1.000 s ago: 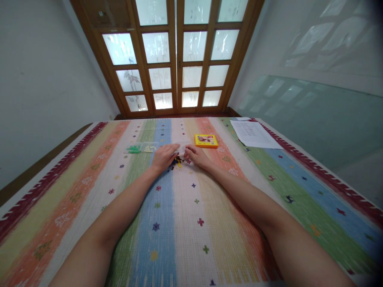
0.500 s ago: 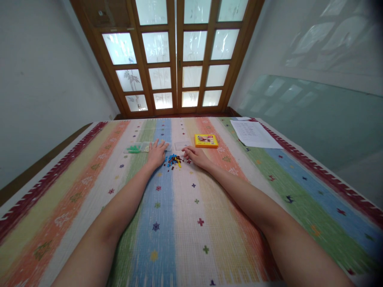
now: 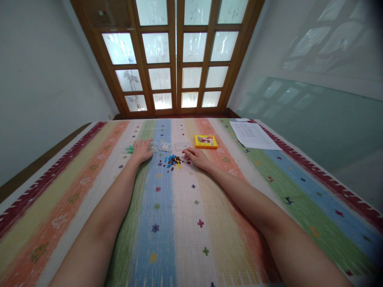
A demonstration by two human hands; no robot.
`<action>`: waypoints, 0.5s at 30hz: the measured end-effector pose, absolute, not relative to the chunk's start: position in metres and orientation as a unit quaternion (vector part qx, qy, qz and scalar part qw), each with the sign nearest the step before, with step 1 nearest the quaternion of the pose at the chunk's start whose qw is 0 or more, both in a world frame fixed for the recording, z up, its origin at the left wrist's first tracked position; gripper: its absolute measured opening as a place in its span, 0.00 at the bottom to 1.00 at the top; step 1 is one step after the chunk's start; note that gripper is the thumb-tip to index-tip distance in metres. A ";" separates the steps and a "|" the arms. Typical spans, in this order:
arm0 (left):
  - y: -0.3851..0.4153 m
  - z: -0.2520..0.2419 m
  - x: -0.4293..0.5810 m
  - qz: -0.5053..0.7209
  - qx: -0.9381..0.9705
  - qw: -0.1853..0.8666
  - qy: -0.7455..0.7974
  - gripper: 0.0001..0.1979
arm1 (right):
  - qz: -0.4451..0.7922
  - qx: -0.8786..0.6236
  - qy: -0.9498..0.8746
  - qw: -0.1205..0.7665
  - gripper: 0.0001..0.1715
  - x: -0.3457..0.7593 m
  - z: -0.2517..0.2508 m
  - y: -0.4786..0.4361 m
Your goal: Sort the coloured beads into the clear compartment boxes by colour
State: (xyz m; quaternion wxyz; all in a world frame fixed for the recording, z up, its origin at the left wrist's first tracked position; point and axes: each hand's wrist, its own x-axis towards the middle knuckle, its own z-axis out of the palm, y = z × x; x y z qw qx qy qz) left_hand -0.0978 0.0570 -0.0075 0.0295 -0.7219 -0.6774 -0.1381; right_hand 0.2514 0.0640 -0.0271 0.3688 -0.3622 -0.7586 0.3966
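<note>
My left hand reaches over a row of small clear plastic boxes, its fingers apart. Green pieces show in the box left of it, and a clear box with pale contents lies against its right side; part of the row is hidden under the hand. On the cloth between my hands is a loose pile of tiny blue, brown and yellow building bricks. Just right of the pile rests my right hand, fingers curled and pressed together; anything in them is too small to make out.
Two more clear boxes, one small and one flat, lie behind the pile. A yellow box is to their right. Printed paper lies at the back right on the striped tablecloth. Glazed wooden doors stand beyond the table.
My left hand has moved left along the row of clear boxes, uncovering the small box behind the pile. My right hand has stayed beside the bricks.
</note>
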 end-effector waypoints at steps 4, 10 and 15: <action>0.055 0.012 -0.105 -0.182 -0.745 -0.012 -0.642 0.35 | 0.391 -0.374 -0.759 0.363 0.19 0.252 -0.021 0.062; 0.033 0.045 -0.071 -0.328 -0.785 -0.097 -0.517 0.31 | 0.361 -0.341 -0.789 0.361 0.20 0.252 -0.005 0.052; 0.013 0.044 -0.013 -0.325 -0.834 -0.138 -0.424 0.26 | 0.465 -0.295 -0.748 0.371 0.37 0.248 0.003 0.044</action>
